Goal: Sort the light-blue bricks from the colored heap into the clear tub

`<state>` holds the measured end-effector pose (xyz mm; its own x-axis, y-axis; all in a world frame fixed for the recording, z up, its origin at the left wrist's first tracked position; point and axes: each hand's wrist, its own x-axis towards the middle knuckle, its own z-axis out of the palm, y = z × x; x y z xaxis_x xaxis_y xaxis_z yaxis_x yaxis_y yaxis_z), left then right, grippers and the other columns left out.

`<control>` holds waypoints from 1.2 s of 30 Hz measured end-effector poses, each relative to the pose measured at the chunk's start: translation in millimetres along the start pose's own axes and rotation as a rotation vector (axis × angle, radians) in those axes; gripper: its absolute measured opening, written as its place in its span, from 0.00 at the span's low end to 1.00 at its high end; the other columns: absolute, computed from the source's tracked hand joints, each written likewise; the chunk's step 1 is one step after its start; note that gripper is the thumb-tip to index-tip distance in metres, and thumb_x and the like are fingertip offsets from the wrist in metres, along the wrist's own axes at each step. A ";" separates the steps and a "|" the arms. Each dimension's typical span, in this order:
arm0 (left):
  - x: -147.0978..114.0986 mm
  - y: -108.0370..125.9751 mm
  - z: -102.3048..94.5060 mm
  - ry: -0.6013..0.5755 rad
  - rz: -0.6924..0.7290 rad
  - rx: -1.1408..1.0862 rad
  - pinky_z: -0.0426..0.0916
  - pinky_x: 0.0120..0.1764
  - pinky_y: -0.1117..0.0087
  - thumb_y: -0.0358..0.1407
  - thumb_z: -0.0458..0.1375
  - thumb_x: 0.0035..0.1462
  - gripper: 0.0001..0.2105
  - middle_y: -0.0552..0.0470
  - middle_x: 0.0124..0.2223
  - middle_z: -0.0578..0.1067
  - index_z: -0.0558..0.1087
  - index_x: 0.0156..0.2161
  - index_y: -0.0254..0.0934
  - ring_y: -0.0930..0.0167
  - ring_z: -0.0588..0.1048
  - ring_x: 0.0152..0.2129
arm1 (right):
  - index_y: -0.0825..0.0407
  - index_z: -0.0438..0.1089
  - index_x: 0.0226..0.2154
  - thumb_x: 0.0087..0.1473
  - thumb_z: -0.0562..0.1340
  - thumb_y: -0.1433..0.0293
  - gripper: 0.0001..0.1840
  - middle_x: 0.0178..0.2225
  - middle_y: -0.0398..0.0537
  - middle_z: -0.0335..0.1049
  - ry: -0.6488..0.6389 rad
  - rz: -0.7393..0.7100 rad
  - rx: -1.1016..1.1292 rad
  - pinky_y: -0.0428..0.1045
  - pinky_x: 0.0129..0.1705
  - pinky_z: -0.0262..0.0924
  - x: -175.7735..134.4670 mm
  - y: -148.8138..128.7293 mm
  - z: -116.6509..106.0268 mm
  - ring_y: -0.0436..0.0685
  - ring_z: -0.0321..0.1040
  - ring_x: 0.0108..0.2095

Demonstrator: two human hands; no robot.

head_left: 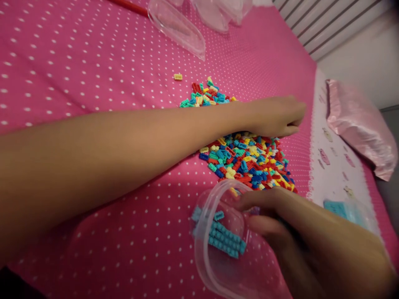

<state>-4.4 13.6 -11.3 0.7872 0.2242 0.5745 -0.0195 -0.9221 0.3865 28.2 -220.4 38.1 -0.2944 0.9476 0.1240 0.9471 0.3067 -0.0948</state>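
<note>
My left hand [277,116] reaches across from the left over a heap of small toy building bricks [246,158] in red, yellow, blue and green. Its fingers are curled in, and whatever they may hold is hidden. Lower right, my right hand [286,224] grips a clear plastic tub [204,245], which is tilted beside the heap. Inside the tub lie light blue bricks [226,238], several of them joined in rows. My left forearm covers the middle of the heap.
A pink polka-dot sheet [124,232] lies under everything. One yellow brick [178,77] sits apart from the heap. Clear plastic pieces [177,27] and a red stick [129,6] lie at the far side. A shiny pink pillow [358,120] and a blue packet [339,209] are on the right.
</note>
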 end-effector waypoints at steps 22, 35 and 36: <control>2.2 1.8 -0.9 -0.027 0.016 0.057 0.41 0.32 0.66 0.25 0.51 0.59 0.15 0.44 0.29 0.79 0.81 0.36 0.20 0.79 0.47 0.22 | 0.49 0.72 0.37 0.59 0.53 0.77 0.14 0.27 0.45 0.78 -0.080 -0.279 -0.343 0.50 0.12 0.48 13.6 -8.8 1.5 0.53 0.67 0.15; 2.0 3.7 -0.6 -0.024 0.002 0.067 0.40 0.32 0.67 0.25 0.52 0.60 0.14 0.46 0.29 0.78 0.81 0.36 0.21 0.78 0.46 0.22 | 0.47 0.65 0.30 0.59 0.54 0.75 0.10 0.18 0.40 0.67 -0.033 -0.227 -0.453 0.50 0.13 0.42 11.0 -10.4 5.5 0.53 0.63 0.12; 2.0 3.6 -0.2 -0.023 0.002 0.068 0.40 0.32 0.67 0.25 0.52 0.60 0.14 0.46 0.29 0.78 0.81 0.36 0.21 0.78 0.46 0.22 | 0.47 0.65 0.30 0.59 0.54 0.75 0.09 0.19 0.40 0.68 -0.036 -0.230 -0.454 0.50 0.13 0.42 10.6 -10.4 5.5 0.53 0.63 0.12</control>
<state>-2.9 10.9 -8.6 0.8010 0.2157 0.5585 0.0202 -0.9421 0.3348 14.5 -213.0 35.0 -0.4985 0.8651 0.0560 0.8148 0.4455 0.3711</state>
